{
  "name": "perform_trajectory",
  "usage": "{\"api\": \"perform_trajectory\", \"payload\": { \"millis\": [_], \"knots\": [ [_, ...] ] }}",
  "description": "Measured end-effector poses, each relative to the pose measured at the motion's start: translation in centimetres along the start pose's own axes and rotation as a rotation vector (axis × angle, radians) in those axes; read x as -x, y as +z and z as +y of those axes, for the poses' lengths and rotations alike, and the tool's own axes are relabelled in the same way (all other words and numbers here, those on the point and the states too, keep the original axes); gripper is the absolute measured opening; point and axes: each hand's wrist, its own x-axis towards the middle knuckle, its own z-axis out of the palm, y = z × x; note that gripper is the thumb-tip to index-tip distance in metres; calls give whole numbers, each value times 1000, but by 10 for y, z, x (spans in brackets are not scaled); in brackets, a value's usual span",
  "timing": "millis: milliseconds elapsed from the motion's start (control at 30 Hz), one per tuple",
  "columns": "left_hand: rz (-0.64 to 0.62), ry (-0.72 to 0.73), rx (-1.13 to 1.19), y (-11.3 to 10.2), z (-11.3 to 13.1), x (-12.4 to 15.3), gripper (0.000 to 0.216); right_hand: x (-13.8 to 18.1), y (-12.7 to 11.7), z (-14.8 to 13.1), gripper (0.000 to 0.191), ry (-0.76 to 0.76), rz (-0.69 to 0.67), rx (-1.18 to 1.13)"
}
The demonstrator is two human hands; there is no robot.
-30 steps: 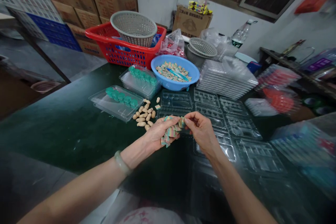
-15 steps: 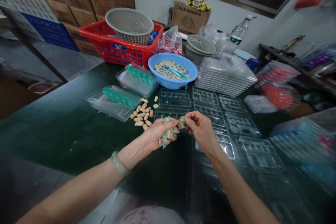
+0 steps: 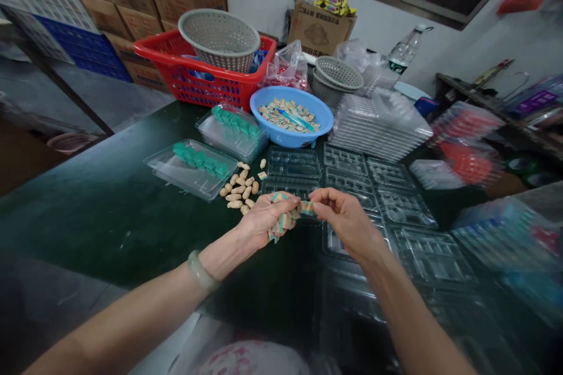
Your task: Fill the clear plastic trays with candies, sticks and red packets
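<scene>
At the frame's centre, below the blue basin [image 3: 288,139], our left hand [image 3: 259,221] clamps a bunch of striped pieces [image 3: 282,222]; just beside it, our right hand [image 3: 345,220] pinches a single striped piece [image 3: 307,207].

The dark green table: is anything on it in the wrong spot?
One small striped pastel square lies alone beside the tan peanut-shaped pieces. It looks odd because similar squares are gathered in the round blue plastic bowl and left hand.

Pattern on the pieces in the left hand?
Striped pieces: teal, pink and pale yellow; best in head view.
</scene>
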Motion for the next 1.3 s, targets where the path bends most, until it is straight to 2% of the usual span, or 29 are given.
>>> {"api": "perform_trajectory", "payload": {
  "millis": [200,333,467,567,633,700,833,1000,1133,1300],
  "knots": [
    [-66,51,-115,0,1,5,26,-2,10,9,6,14,-12,120],
    [-74,30,-92,1,4,5,28,-3,10,10,8,21,7,30],
    [-132,-96,104,-3,8,2,26,-4,0,5,20,71,14,-79],
    [-201,-224,234,-6,11,1,18,-2,-9,-1,22,66,8,-111],
    [-230,-236,268,-7,12,1,13,1,-11,-4,20,56,-38,-121],
    [-217,-186,245,-5,12,1,12,5,-6,-6,18,43,-83,-141],
    [-94,-37,108,-1,8,2,16,7,9,-6,16,44,-85,-185],
    [-98,95,-11,2,5,5,20,5,17,-1,15,-12,-37,-68],
    [-104,132,-43,4,9,9,24,7,20,5,16,-73,16,14],
    [-44,174,-64,8,12,12,29,9,28,13,15,-38,144,93]
  ]
}}
